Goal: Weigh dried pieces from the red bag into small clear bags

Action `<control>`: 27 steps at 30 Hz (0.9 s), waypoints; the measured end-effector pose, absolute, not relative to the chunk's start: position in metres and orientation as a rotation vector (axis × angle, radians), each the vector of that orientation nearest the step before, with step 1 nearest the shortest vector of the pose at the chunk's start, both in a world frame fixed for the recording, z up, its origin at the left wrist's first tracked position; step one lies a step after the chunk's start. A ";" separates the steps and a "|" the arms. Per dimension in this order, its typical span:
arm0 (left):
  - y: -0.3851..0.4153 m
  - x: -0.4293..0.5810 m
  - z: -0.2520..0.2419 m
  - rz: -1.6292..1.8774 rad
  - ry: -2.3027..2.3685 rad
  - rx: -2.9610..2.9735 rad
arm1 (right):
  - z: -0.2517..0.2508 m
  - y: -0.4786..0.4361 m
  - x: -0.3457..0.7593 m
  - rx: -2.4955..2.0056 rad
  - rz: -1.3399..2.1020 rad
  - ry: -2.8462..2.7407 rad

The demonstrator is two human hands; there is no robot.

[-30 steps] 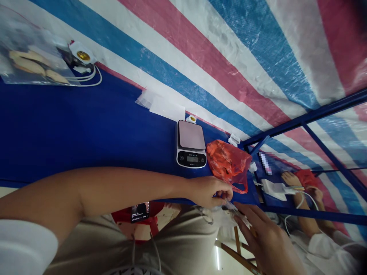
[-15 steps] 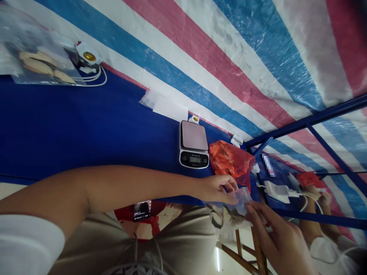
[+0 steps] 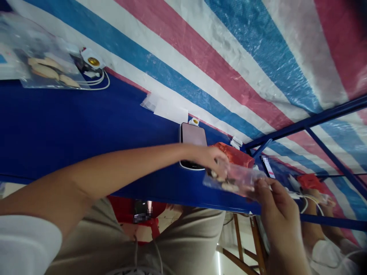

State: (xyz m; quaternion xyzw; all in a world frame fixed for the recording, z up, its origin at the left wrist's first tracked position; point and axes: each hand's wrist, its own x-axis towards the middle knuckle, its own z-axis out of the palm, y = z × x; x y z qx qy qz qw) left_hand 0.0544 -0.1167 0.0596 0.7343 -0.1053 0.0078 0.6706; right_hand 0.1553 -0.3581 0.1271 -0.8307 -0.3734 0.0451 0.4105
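My left hand (image 3: 208,157) and my right hand (image 3: 275,202) together hold a small clear plastic bag (image 3: 233,180) with pale and dark pieces inside, above the blue table (image 3: 86,126). The left hand pinches the bag's left end, its fingers closed. The right hand grips the bag's right end from below. A small digital scale (image 3: 192,138) lies just behind my left hand, partly hidden by it. A red plastic bag (image 3: 237,156) lies beside the scale, right behind the clear bag.
A large clear bag (image 3: 40,65) with pale pieces and a white lamp socket (image 3: 93,62) with white cable lie far left. Clear empty bags (image 3: 166,107) lie against the striped tarp. Another person's hands (image 3: 315,191) work at the neighbouring blue frame on the right.
Both hands lifted the small clear bag from below the table edge up over the table, in front of the scale and the red bag.
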 end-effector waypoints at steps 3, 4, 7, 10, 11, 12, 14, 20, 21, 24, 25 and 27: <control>-0.058 0.041 0.080 0.215 0.070 1.737 | 0.102 -0.295 0.149 -1.878 0.078 -0.781; -0.040 0.036 0.083 0.325 0.223 1.773 | 0.093 -0.273 0.146 -1.788 0.115 -0.740; 0.002 0.024 0.082 0.838 0.694 1.864 | 0.069 -0.223 0.136 -1.668 0.473 -0.635; 0.026 0.015 0.079 1.078 0.855 1.896 | 0.058 -0.217 0.128 -1.607 0.512 -0.579; 0.030 0.013 0.079 1.098 0.856 1.893 | 0.057 -0.225 0.126 -1.602 0.472 -0.578; 0.032 0.012 0.079 1.119 0.852 1.884 | 0.055 -0.236 0.124 -1.610 0.431 -0.573; 0.033 0.011 0.080 1.172 0.848 1.857 | 0.051 -0.262 0.121 -1.649 0.348 -0.555; 0.017 0.011 0.077 1.136 0.804 1.850 | 0.012 -0.318 0.111 -1.644 0.284 -0.497; 0.012 0.009 0.076 1.139 0.784 1.852 | 0.005 -0.322 0.111 -1.663 0.254 -0.463; -0.005 0.000 0.069 1.136 0.774 1.850 | -0.011 -0.326 0.115 -1.769 0.075 -0.379; -0.011 -0.004 0.065 1.130 0.799 1.850 | -0.013 -0.325 0.117 -1.789 0.031 -0.372; -0.020 -0.012 0.058 1.144 0.878 1.862 | -0.015 -0.323 0.120 -1.803 0.016 -0.396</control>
